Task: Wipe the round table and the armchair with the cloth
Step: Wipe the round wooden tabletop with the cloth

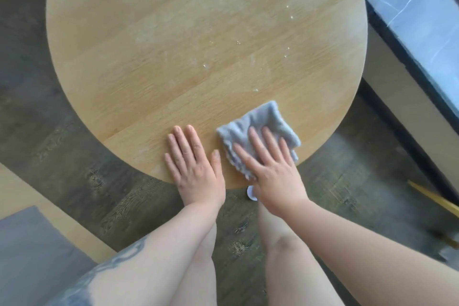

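Note:
The round wooden table [173, 45] fills the upper middle of the head view, with white crumbs and smears scattered over its far and right parts. A folded grey-blue cloth [268, 123] lies near the table's near edge. My right hand [270, 171] presses flat on the cloth, fingers spread. My left hand [193, 164] rests flat on the bare tabletop just left of the cloth, holding nothing. A grey cushion with a pale wooden frame [29, 251] at the lower left may be the armchair; only a corner shows.
Dark wood-plank floor [87, 156] surrounds the table. A dark marble ledge [412, 22] runs along the right, close to the table's edge. A yellow stick [434, 199] lies on the floor at the right. My bare legs are below the table edge.

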A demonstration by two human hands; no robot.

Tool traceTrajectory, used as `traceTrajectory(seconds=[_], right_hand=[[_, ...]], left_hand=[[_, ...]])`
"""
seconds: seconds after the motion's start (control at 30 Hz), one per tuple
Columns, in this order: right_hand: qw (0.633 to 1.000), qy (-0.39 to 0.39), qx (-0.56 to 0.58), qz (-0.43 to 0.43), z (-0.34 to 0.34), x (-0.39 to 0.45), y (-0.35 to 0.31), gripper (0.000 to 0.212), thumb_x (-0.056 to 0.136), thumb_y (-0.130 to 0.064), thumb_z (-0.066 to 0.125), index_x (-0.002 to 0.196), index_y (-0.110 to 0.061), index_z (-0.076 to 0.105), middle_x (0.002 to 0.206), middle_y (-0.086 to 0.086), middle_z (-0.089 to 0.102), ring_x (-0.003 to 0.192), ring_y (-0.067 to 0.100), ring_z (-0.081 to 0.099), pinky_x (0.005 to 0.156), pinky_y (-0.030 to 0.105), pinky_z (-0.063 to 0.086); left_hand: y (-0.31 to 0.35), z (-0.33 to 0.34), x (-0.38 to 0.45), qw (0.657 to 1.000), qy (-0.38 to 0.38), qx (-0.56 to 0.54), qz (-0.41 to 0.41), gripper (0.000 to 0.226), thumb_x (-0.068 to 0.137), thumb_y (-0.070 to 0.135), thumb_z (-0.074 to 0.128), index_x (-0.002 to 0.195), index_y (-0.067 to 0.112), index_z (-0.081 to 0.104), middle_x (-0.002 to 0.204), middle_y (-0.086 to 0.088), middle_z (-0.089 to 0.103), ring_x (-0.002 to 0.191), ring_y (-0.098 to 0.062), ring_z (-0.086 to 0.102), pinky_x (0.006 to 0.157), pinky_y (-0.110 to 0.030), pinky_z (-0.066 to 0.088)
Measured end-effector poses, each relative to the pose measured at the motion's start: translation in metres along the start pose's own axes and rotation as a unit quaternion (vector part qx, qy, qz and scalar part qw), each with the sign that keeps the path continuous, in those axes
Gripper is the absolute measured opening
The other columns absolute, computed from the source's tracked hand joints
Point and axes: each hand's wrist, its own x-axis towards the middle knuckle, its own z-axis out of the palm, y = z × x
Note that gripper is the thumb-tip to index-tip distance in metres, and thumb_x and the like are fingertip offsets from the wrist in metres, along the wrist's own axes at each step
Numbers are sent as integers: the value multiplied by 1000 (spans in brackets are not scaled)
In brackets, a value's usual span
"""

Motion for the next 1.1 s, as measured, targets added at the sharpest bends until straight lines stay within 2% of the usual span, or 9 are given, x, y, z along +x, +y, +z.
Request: traceTrajectory(seconds=[0.07, 0.1, 0.23, 0.4, 0.57, 0.73, 0.83, 0.93, 1.1], right_hand=[[985, -41, -53, -158, -4, -20, 37, 82, 74, -24, 58, 148, -38, 24, 158, -1, 18, 145, 28, 16, 115, 46, 13], [989, -38, -55, -130, -7, -23, 58, 82, 74, -24, 57, 147, -38, 24, 158, -2, 20, 144, 27, 17, 115, 45, 12], [979, 28, 29, 198, -17, -1, 56, 81, 81, -15, 58, 149, -36, 20, 160, 2, 12, 146, 28, 5, 117, 45, 6], [980, -38, -44, -189, -16, -14, 79, 84, 77, -17, 61, 148, -38, 23, 159, -2, 16, 145, 26, 14, 115, 45, 11], [995, 26, -28, 95, -29, 18, 108, 81, 82, -20, 63, 150, -32, 20, 159, 7, 13, 145, 33, 7, 115, 47, 4], [946, -63, -121, -294, -24, -6, 128, 66, 88, -37, 40, 150, -37, 17, 159, 2, 13, 146, 28, 12, 116, 48, 12], [995, -5, -64, -76, -25, 2, 134, 65, 86, -43, 39, 148, -39, 20, 158, 1, 17, 145, 28, 14, 115, 46, 10], [992, 15, 15, 125, -15, 8, 58, 63, 90, -48, 32, 150, -38, 14, 160, 4, 6, 146, 29, 2, 115, 45, 1], [993, -58, -62, -87, -17, -28, 97, 66, 88, -43, 38, 150, -38, 16, 159, -3, 7, 146, 27, 10, 116, 44, 7]], left_hand=[[10, 2, 1, 1000, 9, -7, -28, 69, 95, 35, 36, 152, 4, 12, 158, -19, 11, 146, -33, 12, 117, -46, 7], [12, 3, 1, 999, 18, -15, -29, 68, 96, 37, 33, 152, 3, 13, 158, -18, 12, 146, -32, 13, 117, -45, 7], [30, 10, -11, 997, 28, -42, -59, 65, 98, 38, 26, 152, 4, 9, 159, -14, 10, 146, -28, 10, 117, -40, 2], [48, 18, -16, 989, 47, -45, -136, 66, 97, 39, 26, 152, 7, 10, 160, -11, 12, 146, -26, 11, 116, -45, 9], [53, 25, -17, 982, 85, -48, -159, 63, 99, 42, 20, 153, 11, 10, 160, -7, 11, 147, -24, 11, 118, -44, 9], [51, 26, -17, 982, 97, -45, -153, 62, 99, 41, 23, 153, 11, 12, 160, -7, 12, 147, -23, 11, 118, -44, 9], [56, 27, -17, 980, 103, -50, -166, 61, 100, 39, 24, 153, 11, 14, 160, -7, 14, 147, -23, 12, 117, -44, 10], [66, 27, -14, 971, 111, -58, -203, 61, 98, 35, 28, 153, 11, 15, 160, -7, 15, 147, -23, 14, 117, -45, 9], [79, 25, -15, 974, 83, -74, -198, 65, 96, 36, 30, 152, 6, 16, 159, -11, 16, 146, -26, 15, 116, -45, 9]])
